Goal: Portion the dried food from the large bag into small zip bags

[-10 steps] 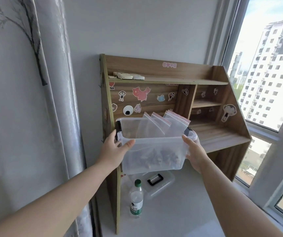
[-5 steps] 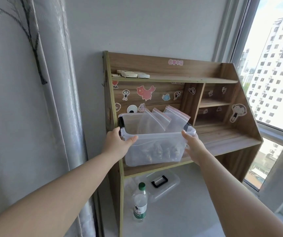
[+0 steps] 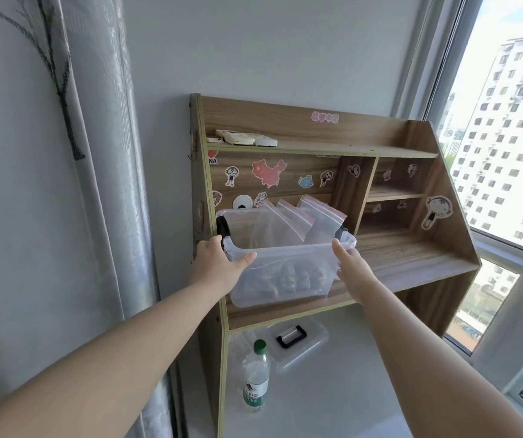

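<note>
Clear bin (image 3: 285, 273) sits on the lower board of the wooden shelf (image 3: 412, 267), at its left end, near the front edge. Inside it: several zip bags (image 3: 314, 219) with red strips, standing up above the rim, and brown dried food (image 3: 285, 279) seen blurred through the front wall; whether the food is in a bag cannot be told.

Left hand (image 3: 216, 267) grips the bin's left end, thumb across the front wall, fingers curled round the rim just below the black latch (image 3: 223, 226).

Right hand (image 3: 352, 267) is at the bin's right front corner, fingers straight and apart, holding nothing; contact with the wall cannot be told.

Under the shelf, on the white top: bottle (image 3: 256, 379) with green cap, upright; bin lid (image 3: 298, 338) with black handle just behind it. Remotes (image 3: 247, 138) lie on the top board. Curtain (image 3: 48, 184) to the left, window (image 3: 506, 153) to the right.
</note>
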